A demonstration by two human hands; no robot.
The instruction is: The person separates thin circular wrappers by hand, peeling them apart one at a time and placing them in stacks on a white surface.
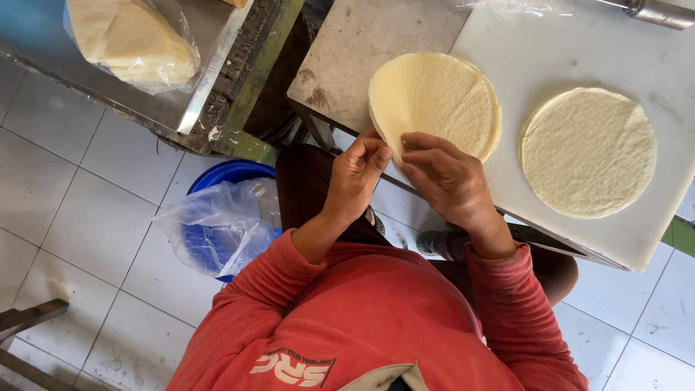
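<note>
My left hand [356, 174] and my right hand [443, 179] both pinch the near edge of a thin stack of round pale-yellow dough wrappers [434, 98]. The stack lies at the near edge of a white cutting board [622, 239] and partly hangs over it. A single round wrapper [588, 152] lies flat on the board to the right, apart from my hands. My red sleeves show below.
A grey metal table [355, 43] adjoins the board on the left. A plastic bag of wrappers [130, 40] rests on a steel counter at top left. A blue bucket with a clear plastic bag [217, 224] stands on the tiled floor by my left knee.
</note>
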